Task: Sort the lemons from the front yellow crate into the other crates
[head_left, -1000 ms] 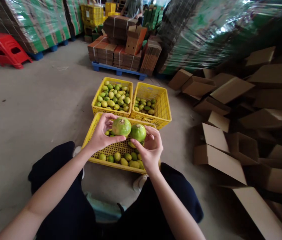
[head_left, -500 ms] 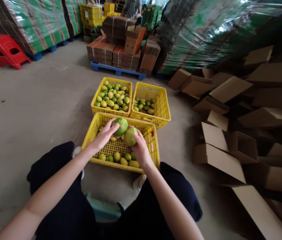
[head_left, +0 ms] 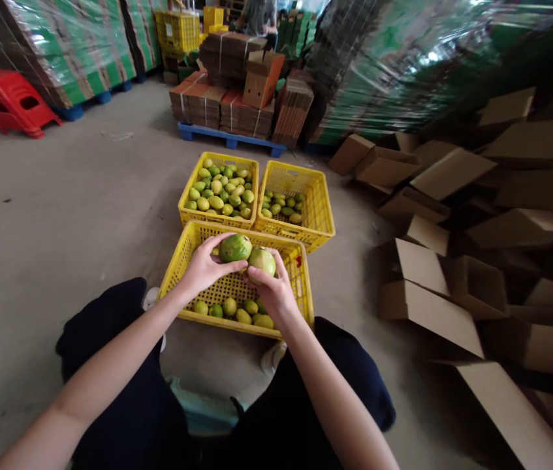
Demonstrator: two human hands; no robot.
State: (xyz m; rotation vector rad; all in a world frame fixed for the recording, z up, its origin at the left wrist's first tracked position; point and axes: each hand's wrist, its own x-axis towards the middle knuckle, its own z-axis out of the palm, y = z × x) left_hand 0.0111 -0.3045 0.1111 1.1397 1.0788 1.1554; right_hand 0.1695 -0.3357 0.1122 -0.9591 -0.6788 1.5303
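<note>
My left hand [head_left: 204, 264] is closed round an oval green fruit [head_left: 236, 248] with a few brownish marks. In my right hand [head_left: 276, 290] is a paler yellow-green fruit [head_left: 262, 262], gripped between thumb and fingers. The two fruits are held side by side, touching or nearly so, above the near yellow crate [head_left: 173, 273]. Along that crate's front wall lie several green and yellow fruits [head_left: 230, 306]; my hands hide much of its far part. The exact kind of fruit is not clear to me.
Behind stand a yellow crate [head_left: 183, 199] full of fruit and another yellow crate [head_left: 322, 196] with fewer. Open cardboard boxes [head_left: 433, 313] are heaped on the right. Flattened cartons [head_left: 202, 108] sit on a blue pallet [head_left: 230, 138], and a red stool [head_left: 12, 98] stands at left.
Both fruits have been turned in my fingers. My left thumb has moved from the top of its fruit to below it, and my right thumb now lies across the near side of the other.
</note>
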